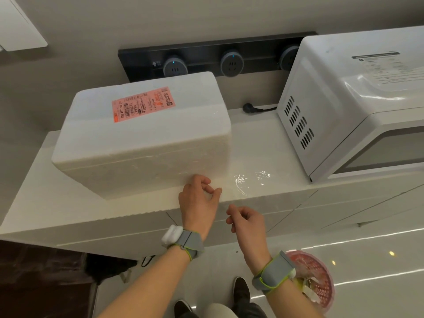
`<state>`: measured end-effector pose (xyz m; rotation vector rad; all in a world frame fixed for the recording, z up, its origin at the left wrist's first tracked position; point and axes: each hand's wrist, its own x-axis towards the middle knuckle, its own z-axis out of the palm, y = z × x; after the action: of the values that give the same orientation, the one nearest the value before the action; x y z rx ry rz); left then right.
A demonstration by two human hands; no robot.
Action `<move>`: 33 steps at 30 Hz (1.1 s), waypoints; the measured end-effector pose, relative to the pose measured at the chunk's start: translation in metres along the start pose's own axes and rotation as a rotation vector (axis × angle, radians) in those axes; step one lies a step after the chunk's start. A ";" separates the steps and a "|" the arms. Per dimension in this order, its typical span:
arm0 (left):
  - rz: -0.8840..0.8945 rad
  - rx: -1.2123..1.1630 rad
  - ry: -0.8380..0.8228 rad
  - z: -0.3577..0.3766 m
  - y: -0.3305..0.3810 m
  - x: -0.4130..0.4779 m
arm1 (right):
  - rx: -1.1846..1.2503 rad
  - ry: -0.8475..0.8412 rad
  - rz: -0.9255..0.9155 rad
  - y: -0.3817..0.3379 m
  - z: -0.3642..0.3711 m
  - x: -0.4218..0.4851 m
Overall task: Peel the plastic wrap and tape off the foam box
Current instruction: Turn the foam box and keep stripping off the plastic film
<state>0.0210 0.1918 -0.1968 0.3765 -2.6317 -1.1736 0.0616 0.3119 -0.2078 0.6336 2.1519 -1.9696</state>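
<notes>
Head view showed the left hand (pixel 199 198) low at the near right corner of the foam box (pixel 142 138), thumb and forefinger pinched together on clear plastic wrap (pixel 243 182) that glinted just right of it. The right hand (pixel 246 220) hung before the counter (pixel 263 143) edge, fingers curled; whether it held film could not be told. The box sat on the counter, its pink label (pixel 142 103) on top. A microwave (pixel 344 106) stood to the right, with wall sockets (pixel 231 64) behind.
</notes>
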 end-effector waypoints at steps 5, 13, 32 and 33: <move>0.022 -0.009 0.071 0.001 -0.001 -0.003 | -0.006 -0.004 0.008 0.001 0.000 0.000; 0.559 0.136 -0.088 -0.003 -0.028 -0.020 | 0.011 -0.006 0.028 0.002 0.001 0.003; 0.621 0.653 -0.346 -0.010 -0.024 -0.021 | 0.015 -0.040 0.018 0.012 -0.003 0.007; 0.618 0.667 -0.342 -0.010 -0.023 -0.022 | 0.017 -0.044 0.020 0.013 -0.003 0.008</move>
<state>0.0481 0.1777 -0.2101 -0.5590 -3.0180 -0.1620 0.0603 0.3169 -0.2224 0.6066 2.0981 -1.9744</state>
